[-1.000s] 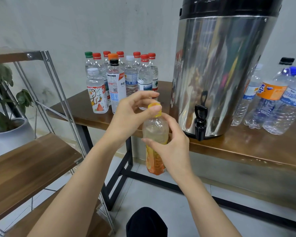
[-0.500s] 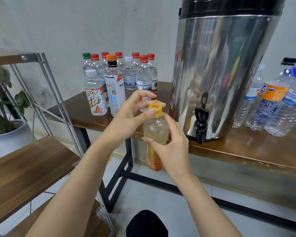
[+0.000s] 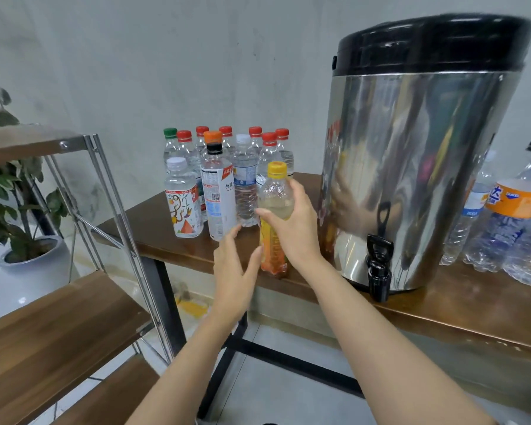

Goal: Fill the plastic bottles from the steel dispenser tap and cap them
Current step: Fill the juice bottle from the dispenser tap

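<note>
Wooden table (image 3: pixel 442 305) by grey wall | head view: bottle (image 3: pixel 275 210), yellow cap on, upright at table's front edge, between capped group (image 3: pixel 224 179) and dispenser (image 3: pixel 417 167) | right hand (image 3: pixel 295 222) wraps its shoulder; left hand (image 3: pixel 236 271) straight-fingered, holding nothing, beside its base | step: likely parking the filled bottle | next: let go, fetch one from right pile (image 3: pixel 509 228) for tap (image 3: pixel 379 268)

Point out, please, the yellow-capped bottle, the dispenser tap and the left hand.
yellow-capped bottle (image 3: pixel 275 193), head view, on its clear shoulder below the cap.
dispenser tap (image 3: pixel 379 262), head view, on its black body.
left hand (image 3: pixel 233 271), head view, on the middle of the hand.
</note>
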